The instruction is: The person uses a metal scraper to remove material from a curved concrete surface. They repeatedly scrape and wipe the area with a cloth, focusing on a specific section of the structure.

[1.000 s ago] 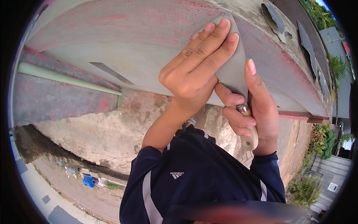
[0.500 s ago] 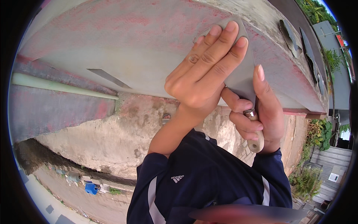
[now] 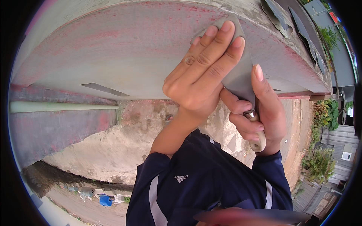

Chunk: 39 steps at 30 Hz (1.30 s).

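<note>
My right hand [image 3: 269,107] is closed round the pale handle of a putty knife [image 3: 241,81]. Its thumb stretches up along the edge of the wide grey blade. The blade lies against the grey wall surface [image 3: 147,49], which carries patchy pink-red stains. With its fingers laid out nearly straight, my left hand [image 3: 198,75] presses on the upper part of the blade, where a paler grey area shows round the fingertips. That hand covers part of the blade, and the crossed wrists and fingers hide some of the wall behind.
A narrow dark strip [image 3: 105,89] shows on the wall at left, above a pale green pipe [image 3: 64,107]. Two ragged dark flaps [image 3: 303,32] stick out at the upper right. Below lie worn concrete ground [image 3: 98,150], a blue container [image 3: 106,200] and plants [image 3: 320,165] at right.
Both hands keep the same hold on the putty knife and have shifted slightly left in the view. The surroundings have tilted a little with the head.
</note>
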Motion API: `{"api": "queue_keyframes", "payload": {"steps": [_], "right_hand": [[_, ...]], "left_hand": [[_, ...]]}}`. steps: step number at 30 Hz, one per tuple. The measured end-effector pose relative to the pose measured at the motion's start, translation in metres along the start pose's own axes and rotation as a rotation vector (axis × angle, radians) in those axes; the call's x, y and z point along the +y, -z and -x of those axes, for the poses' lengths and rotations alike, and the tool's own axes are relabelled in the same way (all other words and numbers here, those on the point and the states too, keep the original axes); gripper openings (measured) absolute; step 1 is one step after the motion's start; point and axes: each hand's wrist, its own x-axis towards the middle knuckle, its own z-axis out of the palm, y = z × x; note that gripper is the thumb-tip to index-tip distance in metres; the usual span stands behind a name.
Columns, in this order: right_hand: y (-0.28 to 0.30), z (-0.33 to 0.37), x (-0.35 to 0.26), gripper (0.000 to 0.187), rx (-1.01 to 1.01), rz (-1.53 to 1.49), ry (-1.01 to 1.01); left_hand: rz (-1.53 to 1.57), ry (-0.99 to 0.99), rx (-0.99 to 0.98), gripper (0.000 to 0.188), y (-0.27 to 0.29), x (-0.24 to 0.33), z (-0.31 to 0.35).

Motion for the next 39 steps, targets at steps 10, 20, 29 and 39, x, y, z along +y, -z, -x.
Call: {"api": "queue_keyframes", "payload": {"steps": [10,20,29,39], "right_hand": [[0.015,-0.017,-0.01,0.042,-0.183,0.163,0.014],[-0.001,-0.004,-0.037,0.046,-0.054,0.205,-0.086],[-0.026,-0.019,-0.011,0.048,-0.136,0.128,-0.07],[-0.04,-0.028,0.002,0.043,-0.11,-0.001,-0.03]], "left_hand": [[-0.043,0.064,0.045,0.037,0.006,-0.003,-0.007],[-0.026,0.002,0.033,0.029,-0.005,0.005,-0.011],[-0.002,0.031,0.022,0.03,0.023,-0.022,-0.008],[-0.065,-0.013,-0.02,0.037,0.047,-0.019,-0.044]]}}
